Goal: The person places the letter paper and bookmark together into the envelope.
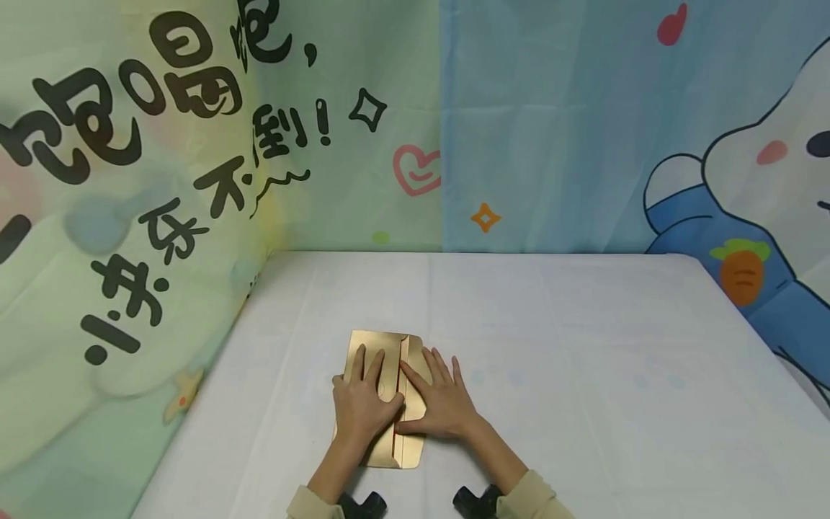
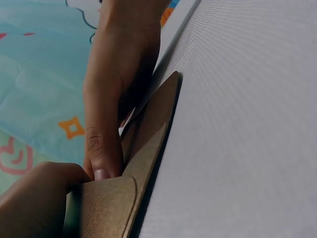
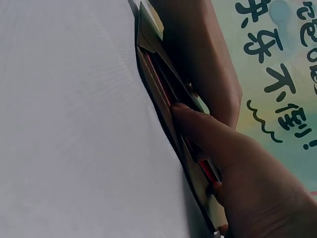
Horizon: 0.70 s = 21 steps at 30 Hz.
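A gold paper envelope lies on the white table, long side running away from me. A lengthwise flap edge with a thin red line divides its face. My left hand rests on the wide left panel, fingers spread and pointing away. On the narrow right strip, my right hand presses with spread fingers, its thumb near the red line. In the right wrist view the right hand's thumb touches the slightly raised opening, where red shows inside. The left wrist view shows the envelope edge-on, close over the cloth.
A white cloth covers the table. Printed curtains with lettering and cartoon figures stand along the back and left sides. Black wrist-worn devices sit by the sleeves at the near edge.
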Available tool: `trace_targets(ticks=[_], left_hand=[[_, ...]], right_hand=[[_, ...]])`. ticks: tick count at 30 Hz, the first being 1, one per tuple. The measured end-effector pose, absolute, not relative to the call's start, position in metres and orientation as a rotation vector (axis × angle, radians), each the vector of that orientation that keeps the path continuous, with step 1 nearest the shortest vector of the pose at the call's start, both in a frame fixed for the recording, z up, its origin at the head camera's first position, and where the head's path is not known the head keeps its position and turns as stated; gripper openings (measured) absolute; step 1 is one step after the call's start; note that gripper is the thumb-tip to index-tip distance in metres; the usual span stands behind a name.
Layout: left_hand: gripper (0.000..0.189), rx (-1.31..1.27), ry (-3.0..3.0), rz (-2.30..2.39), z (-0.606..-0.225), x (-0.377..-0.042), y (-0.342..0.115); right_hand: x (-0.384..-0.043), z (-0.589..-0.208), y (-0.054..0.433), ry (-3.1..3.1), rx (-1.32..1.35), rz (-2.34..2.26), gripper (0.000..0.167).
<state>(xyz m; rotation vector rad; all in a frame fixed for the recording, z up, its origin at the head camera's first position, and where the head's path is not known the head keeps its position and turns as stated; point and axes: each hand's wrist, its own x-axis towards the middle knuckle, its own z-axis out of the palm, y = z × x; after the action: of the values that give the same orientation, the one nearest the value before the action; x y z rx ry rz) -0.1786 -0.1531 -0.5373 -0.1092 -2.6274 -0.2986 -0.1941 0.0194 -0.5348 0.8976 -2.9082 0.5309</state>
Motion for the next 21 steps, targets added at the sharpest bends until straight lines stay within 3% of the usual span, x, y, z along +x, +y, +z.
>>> trace_targets(ticks=[21], left_hand=[[0.073,-0.107,-2.643,-0.307,-0.539,-0.1794,-0.1535]], right_hand=[[-0.1929,-0.5367,0.0181,-2.908,0.869,0.481,0.102]])
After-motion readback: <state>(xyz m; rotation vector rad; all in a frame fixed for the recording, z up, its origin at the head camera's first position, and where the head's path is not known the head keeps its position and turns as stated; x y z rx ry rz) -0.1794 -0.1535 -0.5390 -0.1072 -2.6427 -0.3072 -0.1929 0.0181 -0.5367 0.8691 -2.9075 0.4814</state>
